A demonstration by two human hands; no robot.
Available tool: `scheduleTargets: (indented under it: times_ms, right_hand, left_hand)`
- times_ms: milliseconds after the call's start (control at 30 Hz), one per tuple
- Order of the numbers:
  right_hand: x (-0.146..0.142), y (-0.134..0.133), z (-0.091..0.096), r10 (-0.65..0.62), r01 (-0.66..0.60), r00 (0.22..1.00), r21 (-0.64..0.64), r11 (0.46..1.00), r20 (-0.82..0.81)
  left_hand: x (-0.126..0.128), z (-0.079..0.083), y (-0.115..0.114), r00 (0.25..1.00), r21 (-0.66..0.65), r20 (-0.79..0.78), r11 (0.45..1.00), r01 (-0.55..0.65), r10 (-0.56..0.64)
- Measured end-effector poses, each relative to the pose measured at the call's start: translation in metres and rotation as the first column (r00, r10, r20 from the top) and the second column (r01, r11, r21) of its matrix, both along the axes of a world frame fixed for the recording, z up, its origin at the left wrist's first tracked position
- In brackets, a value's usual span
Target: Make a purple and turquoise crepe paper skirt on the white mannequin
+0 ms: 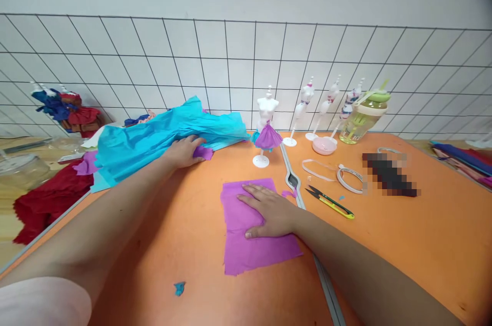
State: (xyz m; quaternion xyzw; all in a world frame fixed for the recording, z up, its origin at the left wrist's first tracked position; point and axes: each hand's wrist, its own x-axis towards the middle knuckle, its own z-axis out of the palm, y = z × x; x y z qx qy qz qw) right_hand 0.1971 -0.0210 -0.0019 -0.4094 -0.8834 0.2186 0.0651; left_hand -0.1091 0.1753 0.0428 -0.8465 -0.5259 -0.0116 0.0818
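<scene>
My right hand (274, 211) lies flat with spread fingers on a purple sheet of crepe-like material (246, 254), roughly rectangular and with ragged edges. At the far left of the table, my left hand (184, 153) has its thumb and fingers around a small purple piece (204, 153); part of the piece is hidden under the hand. Against that hand rests a large crumpled turquoise sheet (142, 139). Beyond the purple sheet stands a white mini dress form (267, 108) wearing a purple and turquoise skirt (269, 136).
Yellow-handled thread snips (332, 204), a pink bowl (324, 145), a white ring (349, 180) and a green-lidded bottle (363, 121) are on the right. More dress forms (305, 98) line the back. A grey strip (326, 285) crosses the orange table (154, 264). Red cloth (49, 203) lies left.
</scene>
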Motion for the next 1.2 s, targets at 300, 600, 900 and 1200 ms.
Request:
scheduleTargets:
  times_ms: [300, 600, 900, 1200]
  right_hand:
    - [-0.007, -0.003, 0.006, -0.051, 0.053, 0.999, 0.268, 0.962, -0.016]
    - [-0.008, -0.005, 0.009, -0.155, 0.236, 0.85, 0.099, 0.967, -0.504]
    - [-0.001, 0.007, 0.001, -0.468, 0.418, 0.582, -0.25, 0.874, -0.665]
    - [0.011, 0.007, 0.002, -0.609, 0.526, 0.618, -0.314, 0.79, -0.497]
  left_hand:
    - [0.033, 0.015, -0.058, 0.802, 0.201, 0.588, 0.979, -0.02, -0.105]
    - [0.111, -0.019, -0.198, 0.184, -0.529, 0.811, 0.562, 0.635, 0.556]
    - [0.095, -0.03, -0.172, 0.566, -0.484, 0.8, 0.771, 0.414, 0.198]
    - [0.034, -0.036, -0.111, 0.977, -0.048, 0.105, 0.982, -0.183, 0.187]
